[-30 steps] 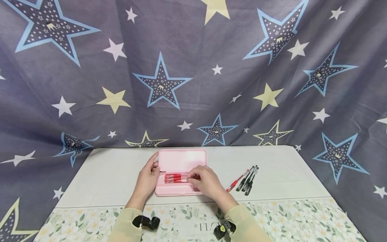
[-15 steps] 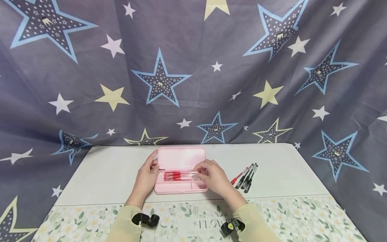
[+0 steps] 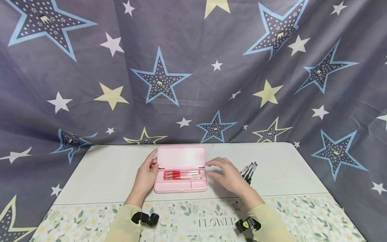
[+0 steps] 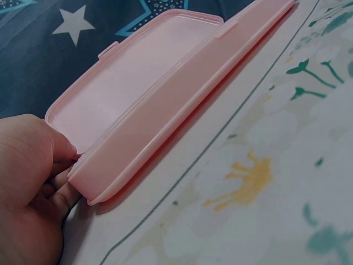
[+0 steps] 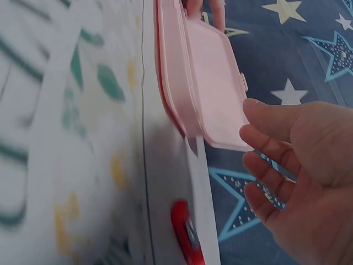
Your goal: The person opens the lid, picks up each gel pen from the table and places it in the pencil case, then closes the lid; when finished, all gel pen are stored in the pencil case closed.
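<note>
A pink pencil case (image 3: 181, 157) stands on the table with its lid raised. Several red pens (image 3: 171, 175) lie side by side in its rear compartment; the front compartments hold nothing visible. My left hand (image 3: 146, 178) grips the case at its left end, thumb and fingers at the hinge corner, as the left wrist view shows. Just off the right end of the case is my right hand (image 3: 228, 175), fingers spread loosely with nothing in them. Right of that hand lie several black pens (image 3: 250, 172) and one red pen (image 5: 187, 234), partly hidden by it in the head view.
The table has a white surface (image 3: 115, 168) and a flowered mat (image 3: 178, 215) along its front. Behind it hangs a dark curtain (image 3: 187, 90) printed with stars. A black wrist camera (image 3: 145, 219) sits on each sleeve.
My right hand has let go of the red pens in the case and moved right, out past its right end. My left hand has stayed on the case.
</note>
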Tool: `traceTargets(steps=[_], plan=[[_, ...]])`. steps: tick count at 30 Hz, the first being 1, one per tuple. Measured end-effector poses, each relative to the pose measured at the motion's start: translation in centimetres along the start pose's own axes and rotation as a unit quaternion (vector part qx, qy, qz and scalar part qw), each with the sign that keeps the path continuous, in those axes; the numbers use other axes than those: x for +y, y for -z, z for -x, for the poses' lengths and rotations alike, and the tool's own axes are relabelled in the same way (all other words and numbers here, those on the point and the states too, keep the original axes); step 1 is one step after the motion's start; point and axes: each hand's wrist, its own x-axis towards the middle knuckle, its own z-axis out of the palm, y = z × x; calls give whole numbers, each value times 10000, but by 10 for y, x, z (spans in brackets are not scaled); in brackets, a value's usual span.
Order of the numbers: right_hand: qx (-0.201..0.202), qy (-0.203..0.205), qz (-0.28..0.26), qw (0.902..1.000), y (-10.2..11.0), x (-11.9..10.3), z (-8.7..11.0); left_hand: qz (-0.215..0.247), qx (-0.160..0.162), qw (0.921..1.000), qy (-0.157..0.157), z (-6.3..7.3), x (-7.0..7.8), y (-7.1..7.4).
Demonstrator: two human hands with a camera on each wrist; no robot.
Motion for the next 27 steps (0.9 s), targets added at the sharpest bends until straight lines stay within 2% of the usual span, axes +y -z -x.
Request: traceTargets(steps=[7,13,27], plan=[[98,-230,126,9996,19,14,10,-10,-4,10000,-29,-1,-1,1],[276,-242,324,9988,34,31,17,-4,1,10000,-34,-1,-2,0],[173,-351,685,9969,59,66,34,-49,49,10000,-45,-1,-2,-1]])
